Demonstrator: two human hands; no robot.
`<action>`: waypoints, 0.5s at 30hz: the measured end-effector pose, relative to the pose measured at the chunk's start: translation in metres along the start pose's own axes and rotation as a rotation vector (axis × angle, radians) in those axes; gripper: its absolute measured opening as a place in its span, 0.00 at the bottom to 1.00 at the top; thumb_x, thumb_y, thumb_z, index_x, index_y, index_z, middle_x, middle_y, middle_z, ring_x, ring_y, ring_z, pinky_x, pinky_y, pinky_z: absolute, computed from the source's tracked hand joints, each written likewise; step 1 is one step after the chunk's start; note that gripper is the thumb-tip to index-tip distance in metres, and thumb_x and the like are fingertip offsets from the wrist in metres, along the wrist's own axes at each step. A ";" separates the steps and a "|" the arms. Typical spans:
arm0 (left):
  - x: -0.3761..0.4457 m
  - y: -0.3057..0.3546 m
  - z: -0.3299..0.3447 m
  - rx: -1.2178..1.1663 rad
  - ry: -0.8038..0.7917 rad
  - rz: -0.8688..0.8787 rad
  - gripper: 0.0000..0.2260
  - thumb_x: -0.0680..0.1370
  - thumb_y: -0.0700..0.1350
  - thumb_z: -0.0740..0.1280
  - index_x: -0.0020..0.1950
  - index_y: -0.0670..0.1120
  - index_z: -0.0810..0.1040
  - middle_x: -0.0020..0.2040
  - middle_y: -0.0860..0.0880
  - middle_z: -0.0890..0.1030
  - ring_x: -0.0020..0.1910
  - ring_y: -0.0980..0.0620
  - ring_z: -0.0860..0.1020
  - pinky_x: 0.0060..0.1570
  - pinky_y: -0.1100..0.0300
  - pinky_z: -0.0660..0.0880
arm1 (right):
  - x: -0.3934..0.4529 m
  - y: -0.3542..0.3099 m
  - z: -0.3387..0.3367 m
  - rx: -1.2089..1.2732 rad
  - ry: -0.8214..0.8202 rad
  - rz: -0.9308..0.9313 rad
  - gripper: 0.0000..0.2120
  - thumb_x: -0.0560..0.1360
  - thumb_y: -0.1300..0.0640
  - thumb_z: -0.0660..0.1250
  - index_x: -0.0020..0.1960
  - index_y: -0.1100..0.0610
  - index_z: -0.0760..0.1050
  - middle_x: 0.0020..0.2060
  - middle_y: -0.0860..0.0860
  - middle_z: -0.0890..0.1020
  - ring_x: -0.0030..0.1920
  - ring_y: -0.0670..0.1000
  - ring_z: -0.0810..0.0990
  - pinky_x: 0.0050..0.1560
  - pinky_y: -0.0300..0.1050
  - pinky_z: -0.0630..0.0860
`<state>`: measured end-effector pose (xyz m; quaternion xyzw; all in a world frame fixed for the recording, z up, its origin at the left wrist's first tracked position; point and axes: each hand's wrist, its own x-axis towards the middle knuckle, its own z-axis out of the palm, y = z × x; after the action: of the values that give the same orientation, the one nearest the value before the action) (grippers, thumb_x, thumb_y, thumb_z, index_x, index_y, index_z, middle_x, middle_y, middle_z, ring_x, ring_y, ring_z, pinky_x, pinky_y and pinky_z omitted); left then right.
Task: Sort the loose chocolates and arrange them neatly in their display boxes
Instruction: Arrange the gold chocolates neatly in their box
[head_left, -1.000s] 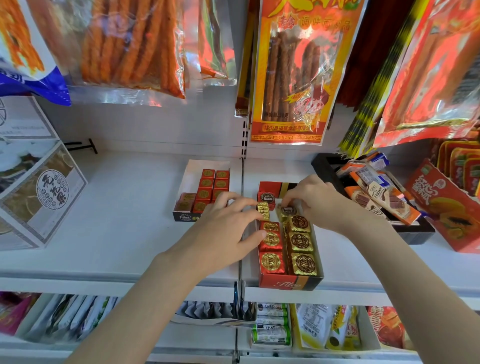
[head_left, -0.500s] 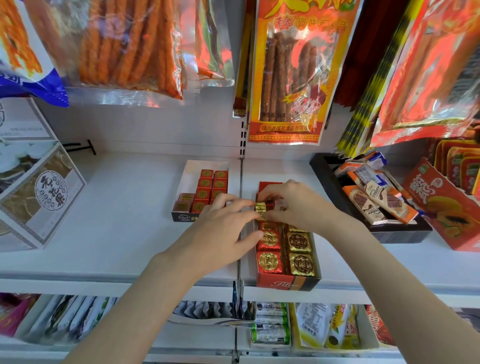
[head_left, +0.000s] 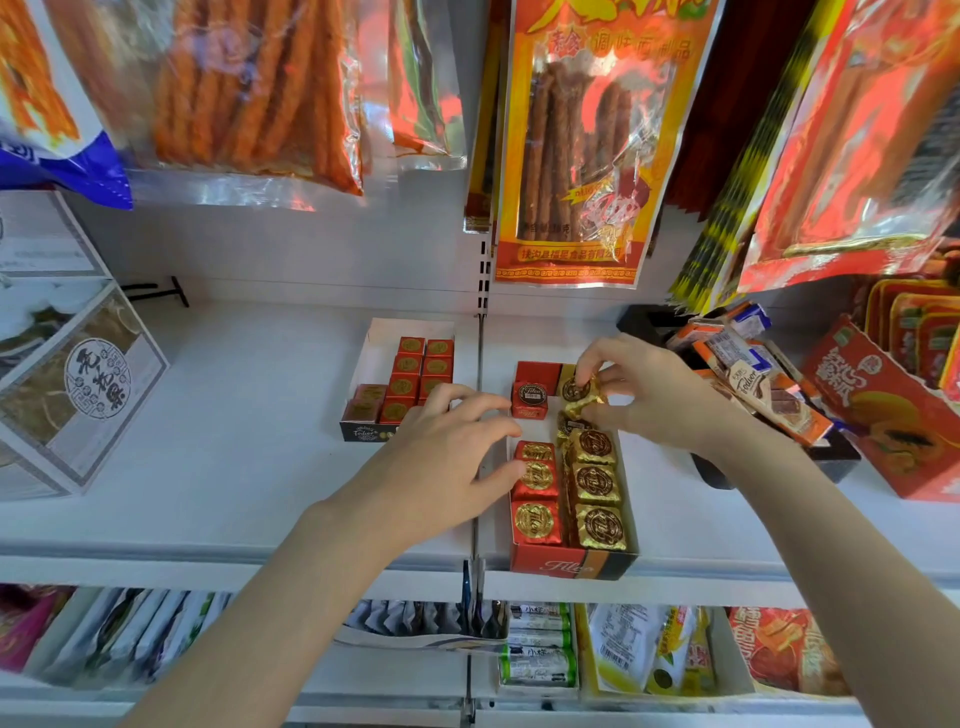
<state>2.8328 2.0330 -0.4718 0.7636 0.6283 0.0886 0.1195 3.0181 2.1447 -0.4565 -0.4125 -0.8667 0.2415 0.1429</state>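
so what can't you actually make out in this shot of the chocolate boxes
- Head view: the near end of the white box is hidden by the left hand.
- How many gold chocolates the right hand pinches: its fingers cover them.
- Hanging snack bags upper right: motion blur, print unreadable.
- Black tray: partly behind the right forearm.

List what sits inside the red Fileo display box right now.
The red display box holds red-wrapped chocolates on its left and gold-wrapped chocolates on its right. The right hand pinches gold pieces at the back, covering what lies beneath.
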 end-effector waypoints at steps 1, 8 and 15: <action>0.000 0.001 0.000 0.007 -0.006 -0.002 0.19 0.78 0.56 0.55 0.68 0.54 0.66 0.72 0.57 0.61 0.70 0.54 0.53 0.70 0.51 0.58 | -0.001 0.001 0.001 -0.043 -0.016 -0.016 0.11 0.68 0.62 0.71 0.46 0.52 0.72 0.50 0.52 0.75 0.52 0.52 0.78 0.53 0.45 0.78; 0.001 0.003 -0.001 0.017 -0.015 -0.005 0.19 0.78 0.56 0.55 0.69 0.54 0.66 0.72 0.57 0.61 0.70 0.54 0.52 0.71 0.51 0.57 | -0.004 -0.002 0.006 -0.179 -0.019 -0.068 0.10 0.71 0.57 0.69 0.51 0.56 0.75 0.51 0.54 0.78 0.50 0.53 0.78 0.53 0.49 0.76; 0.000 0.001 -0.001 0.014 -0.006 -0.002 0.19 0.78 0.56 0.55 0.69 0.54 0.66 0.72 0.57 0.61 0.70 0.55 0.53 0.70 0.51 0.58 | -0.004 -0.002 0.001 -0.258 -0.031 -0.071 0.09 0.76 0.61 0.60 0.51 0.56 0.78 0.51 0.52 0.79 0.53 0.50 0.76 0.51 0.40 0.71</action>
<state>2.8338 2.0332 -0.4709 0.7642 0.6291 0.0818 0.1164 3.0188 2.1404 -0.4565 -0.3928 -0.9067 0.1292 0.0836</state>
